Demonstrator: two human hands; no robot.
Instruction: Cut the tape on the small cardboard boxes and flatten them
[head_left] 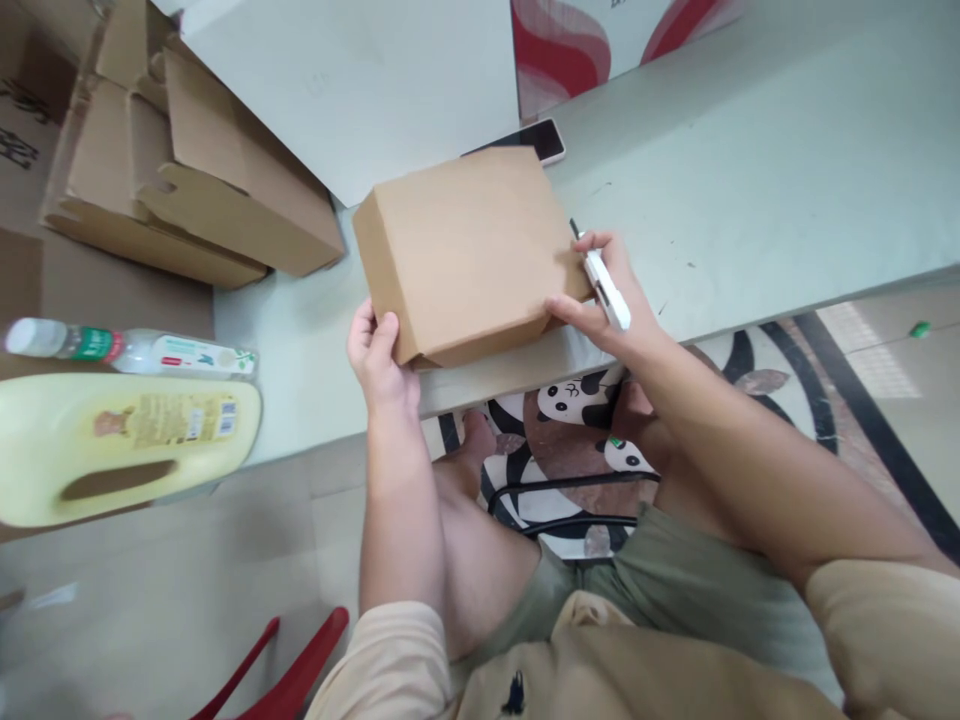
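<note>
A closed brown cardboard box (472, 250) sits tilted at the near side of the table, between my hands. My left hand (382, 360) grips its near left corner, thumb on the front and fingers round the side. In my right hand (611, 300) is a white utility knife (606, 290), its dark tip pointing away from me. The thumb of that hand also presses on the box's near right corner. Behind the box lies a phone (551, 140), partly covered by it.
Folded cardboard boxes (225, 170) stand at the left, by a large white box (375, 80). Nearer are a plastic bottle (150, 350) and a pale yellow jug (45, 440). A red-and-white box (562, 50) is at the back. The table's front edge runs below my hands.
</note>
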